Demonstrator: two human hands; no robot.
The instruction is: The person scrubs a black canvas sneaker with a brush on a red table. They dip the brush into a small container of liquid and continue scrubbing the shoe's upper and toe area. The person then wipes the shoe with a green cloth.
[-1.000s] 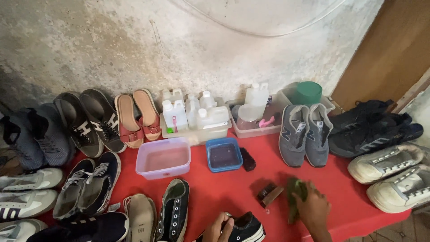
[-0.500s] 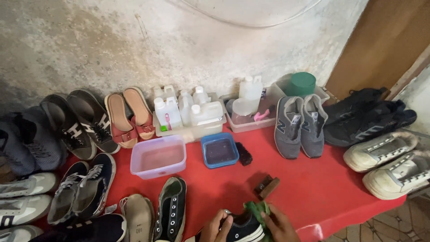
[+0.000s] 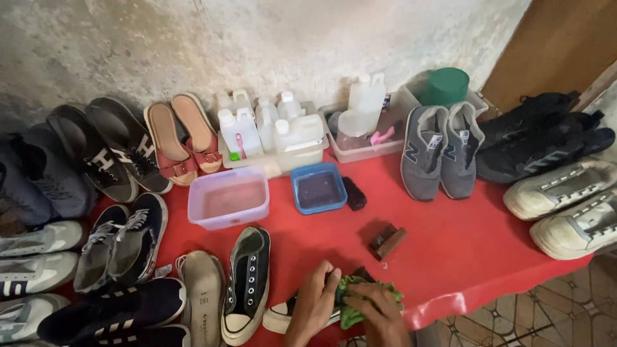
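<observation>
At the table's near edge my left hand (image 3: 317, 297) grips a black sneaker with a white toe cap (image 3: 285, 316), mostly hidden under both hands. My right hand (image 3: 379, 313) presses a crumpled green cloth (image 3: 352, 302) against that sneaker. A small brown brush (image 3: 385, 241) lies on the red table (image 3: 463, 250) just beyond my hands. Farther back sit a pink plastic tub (image 3: 228, 196) and a blue square tub (image 3: 318, 187) with a dark sponge (image 3: 354, 193) beside it.
Many shoes crowd the table: black sneakers (image 3: 247, 283) and sandals on the left, a grey pair (image 3: 443, 148), black and cream pairs on the right. Trays of white bottles (image 3: 270, 132) and a green pot (image 3: 448, 87) stand against the wall. Tiled floor shows at lower right.
My right hand has carried the green cloth leftward from the bare red table onto the sneaker. The camera has shifted slightly right and down.
</observation>
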